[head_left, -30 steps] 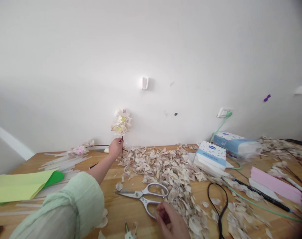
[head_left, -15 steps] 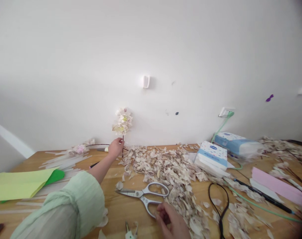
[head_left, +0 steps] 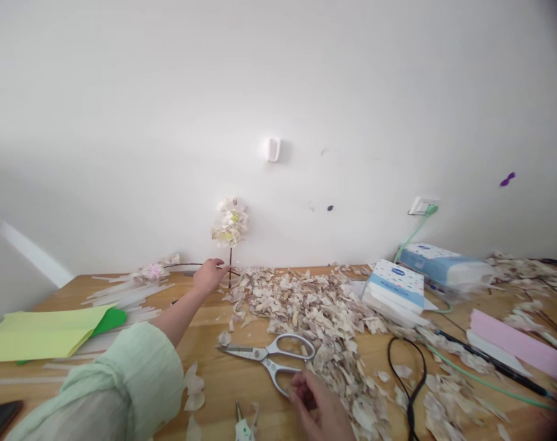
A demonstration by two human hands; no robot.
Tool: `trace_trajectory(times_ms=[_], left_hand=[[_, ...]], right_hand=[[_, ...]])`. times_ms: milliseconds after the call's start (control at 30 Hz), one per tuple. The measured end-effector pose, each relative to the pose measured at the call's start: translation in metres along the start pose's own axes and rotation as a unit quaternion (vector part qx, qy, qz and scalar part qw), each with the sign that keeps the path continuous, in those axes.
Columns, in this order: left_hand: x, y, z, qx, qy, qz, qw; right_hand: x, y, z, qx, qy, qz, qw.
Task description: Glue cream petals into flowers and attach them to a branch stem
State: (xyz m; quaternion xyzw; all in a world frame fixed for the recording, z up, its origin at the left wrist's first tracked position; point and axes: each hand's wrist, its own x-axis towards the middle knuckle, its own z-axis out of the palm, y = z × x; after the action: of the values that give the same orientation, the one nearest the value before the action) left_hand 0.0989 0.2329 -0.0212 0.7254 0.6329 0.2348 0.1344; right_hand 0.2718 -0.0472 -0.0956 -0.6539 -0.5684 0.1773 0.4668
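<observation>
A cream flower spray (head_left: 231,222) with yellow-green centres stands upright against the wall on a dark stem. My left hand (head_left: 209,274) is beside that stem, its fingers loosely stretched out; the fingertips come up to the stem, and I cannot tell whether they touch it. At the front, my right hand (head_left: 322,407) is curled with the fingertips together next to the scissors (head_left: 272,355). Whatever it may hold is hidden. The scissors lie partly spread on the wooden table (head_left: 205,337). Below them are small pliers or snips (head_left: 243,425) with a pale handle, cut off by the frame.
Dried petals (head_left: 306,306) are heaped across the middle. Tissue packs (head_left: 393,288), a black cord (head_left: 409,380), a green cable (head_left: 471,373) and pink paper (head_left: 519,343) lie to the right. On the left are yellow-green paper (head_left: 44,334), pale strips (head_left: 136,294) and a pinkish flower (head_left: 153,271).
My left hand has let go of the flower stem and drawn slightly away, while the spray stays upright. My right hand stays curled by the scissors. The view has shifted slightly.
</observation>
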Motion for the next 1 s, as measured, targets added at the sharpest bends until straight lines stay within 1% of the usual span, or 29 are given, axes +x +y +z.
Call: trace_trajectory(times_ms=[300, 500, 567, 667, 767, 833, 933, 1000], left_hand=[[-0.011, -0.017, -0.011, -0.012, -0.015, -0.014, 1.000], [-0.019, -0.031, -0.016, -0.037, -0.028, -0.056, 0.997], [-0.024, -0.039, -0.019, -0.051, -0.047, -0.079, 0.994], [-0.035, -0.054, -0.027, -0.084, -0.106, -0.119, 0.984], [-0.052, -0.070, -0.043, -0.128, -0.176, -0.155, 0.964], [-0.066, -0.079, -0.059, -0.157, -0.207, -0.164, 0.952], [-0.088, -0.092, -0.087, -0.185, -0.219, -0.162, 0.944], [-0.103, -0.101, -0.105, -0.192, -0.206, -0.155, 0.947]], right_hand=[[-0.001, -0.001, 0.001, 0.008, -0.002, 0.010, 1.000], [-0.002, -0.002, 0.002, 0.014, -0.003, 0.013, 1.000], [-0.003, -0.004, 0.003, 0.023, 0.001, 0.013, 1.000], [-0.004, -0.007, 0.003, 0.018, 0.005, 0.016, 1.000], [-0.005, -0.009, 0.002, 0.019, 0.024, 0.033, 0.999], [-0.006, -0.008, 0.002, 0.038, 0.042, 0.050, 0.997], [-0.006, -0.010, -0.001, 0.065, 0.049, 0.073, 0.994], [-0.006, -0.012, -0.003, 0.070, 0.040, 0.088, 0.993]])
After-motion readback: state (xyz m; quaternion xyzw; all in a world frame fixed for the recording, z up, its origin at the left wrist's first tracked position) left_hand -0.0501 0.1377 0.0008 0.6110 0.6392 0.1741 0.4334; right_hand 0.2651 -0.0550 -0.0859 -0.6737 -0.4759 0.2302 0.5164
